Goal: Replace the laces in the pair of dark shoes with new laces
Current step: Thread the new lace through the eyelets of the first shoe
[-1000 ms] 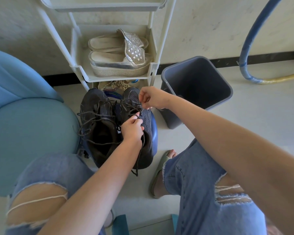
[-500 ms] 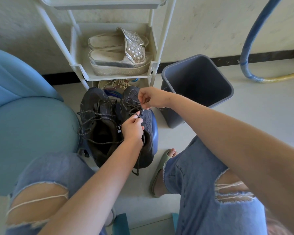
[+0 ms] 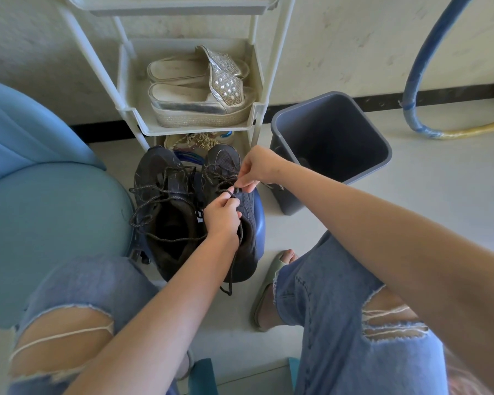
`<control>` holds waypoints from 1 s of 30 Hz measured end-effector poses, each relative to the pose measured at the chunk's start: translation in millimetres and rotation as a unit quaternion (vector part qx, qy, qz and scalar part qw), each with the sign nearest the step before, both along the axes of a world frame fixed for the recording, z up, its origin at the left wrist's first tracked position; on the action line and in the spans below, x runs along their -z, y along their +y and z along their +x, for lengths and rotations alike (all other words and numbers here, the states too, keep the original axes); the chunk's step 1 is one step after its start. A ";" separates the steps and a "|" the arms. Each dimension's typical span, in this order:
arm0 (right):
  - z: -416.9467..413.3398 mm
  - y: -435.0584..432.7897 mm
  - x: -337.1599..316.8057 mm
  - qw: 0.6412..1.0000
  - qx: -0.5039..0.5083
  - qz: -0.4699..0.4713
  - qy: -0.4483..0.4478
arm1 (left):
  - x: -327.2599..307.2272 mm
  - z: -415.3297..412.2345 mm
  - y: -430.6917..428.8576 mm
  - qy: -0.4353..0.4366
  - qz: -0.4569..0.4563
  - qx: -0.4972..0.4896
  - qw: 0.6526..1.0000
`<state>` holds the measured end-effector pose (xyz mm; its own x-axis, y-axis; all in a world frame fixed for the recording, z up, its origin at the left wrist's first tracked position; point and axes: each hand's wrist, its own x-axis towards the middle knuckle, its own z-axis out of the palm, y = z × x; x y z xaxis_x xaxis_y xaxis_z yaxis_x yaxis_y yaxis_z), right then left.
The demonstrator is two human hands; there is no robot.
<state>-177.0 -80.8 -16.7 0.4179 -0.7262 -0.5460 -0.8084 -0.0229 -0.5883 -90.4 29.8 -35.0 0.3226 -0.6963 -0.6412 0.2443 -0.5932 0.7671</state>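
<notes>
Head view, looking down over a seated person's knees in torn blue jeans. A pair of dark shoes is standing side by side, toes toward the wall, on a low blue stool (image 3: 259,223) between the knees and a white shelf rack (image 3: 200,129).

The person is working on the shoe nearer the bin (image 3: 223,163). The left hand (image 3: 221,216) is pinching the dark lace (image 3: 234,260) over the middle eyelets, fingers curled in. The right hand (image 3: 258,168) is pinching the same lace just beyond it, thumb and forefinger pressed together. One free end is hanging over the stool's edge. The other shoe (image 3: 160,195) is sitting with its lace loosened and looping across the open top.

The lace looks thin, soft and limp, so it will likely sag and snag. The stiff tip or a spot close to an eyelet seems the best hold. The shoes look light and flexible and may shift unless one hand steadies them.

A grey bin (image 3: 340,121) is standing open just beside the stool. Its inside is dark, and I cannot tell whether it holds anything. The rack's middle tray is holding pale jewelled platform sandals (image 3: 200,104), and the tray below is holding more footwear, mostly hidden.
</notes>
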 end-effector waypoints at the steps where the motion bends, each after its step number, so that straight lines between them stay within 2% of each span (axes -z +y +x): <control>1: -1.5 0.9 -0.4 1.000 0.003 0.009 -0.007 | 0.4 0.5 -0.2 0.001 0.001 0.001 1.000; 6: -9.1 4.3 -5.9 0.999 -0.037 0.024 -0.023 | 1.2 1.5 -1.0 0.005 -0.006 -0.001 1.000; 10: -9.8 6.0 -14.9 0.985 -0.152 -0.080 -0.008 | -0.5 0.7 -0.7 0.009 -0.015 0.001 1.000; 14: -6.8 9.5 -15.7 0.963 -0.240 -0.119 0.019 | 1.3 1.6 -0.7 -0.010 -0.014 0.014 1.000; 23: 3.8 10.0 -6.4 0.952 -0.261 -0.157 0.032 | 4.0 3.4 -1.6 -0.012 -0.011 0.023 1.000; 27: -0.9 11.6 -7.3 0.960 -0.244 -0.136 0.000 | 2.5 4.8 -3.2 0.011 0.014 0.021 1.000; 30: -2.0 12.2 -7.4 0.954 -0.258 -0.153 0.012 | -0.9 5.7 -4.9 0.055 0.036 -0.012 0.998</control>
<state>-179.0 -68.6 -9.3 0.7536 -0.5534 -0.3547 -0.6553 -0.5899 -0.4718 -84.7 24.9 -34.2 0.2632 -0.6399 -0.7220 0.3402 -0.6387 0.6902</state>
